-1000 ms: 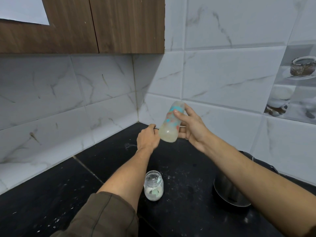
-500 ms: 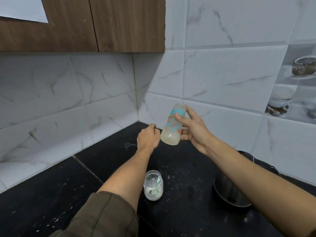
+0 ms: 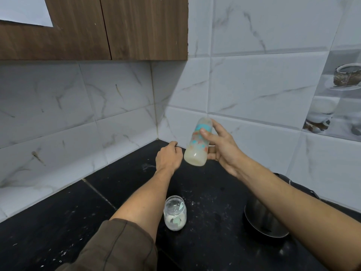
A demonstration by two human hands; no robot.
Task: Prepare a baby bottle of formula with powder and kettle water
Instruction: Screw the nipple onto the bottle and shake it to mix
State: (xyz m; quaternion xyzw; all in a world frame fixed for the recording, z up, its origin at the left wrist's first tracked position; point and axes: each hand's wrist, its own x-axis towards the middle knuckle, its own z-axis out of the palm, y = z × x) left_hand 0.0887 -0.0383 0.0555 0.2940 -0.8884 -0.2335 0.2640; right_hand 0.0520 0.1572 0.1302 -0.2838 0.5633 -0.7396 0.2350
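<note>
Head view: right hand (image 3: 220, 147) clamped on baby bottle (image 3: 198, 142), raised above desk (image 3: 58, 222), tilted, milky liquid collected at lower end; probably shaking to mix powder; left hand (image 3: 169, 157) loosely curled beside bottle base, holding nothing visible, maybe touching it, hard to tell; powder jar (image 3: 175, 213) stands open near left forearm; kettle (image 3: 263, 220) under right forearm; corner wall (image 3: 121, 106) close behind, free room mostly left.
</note>
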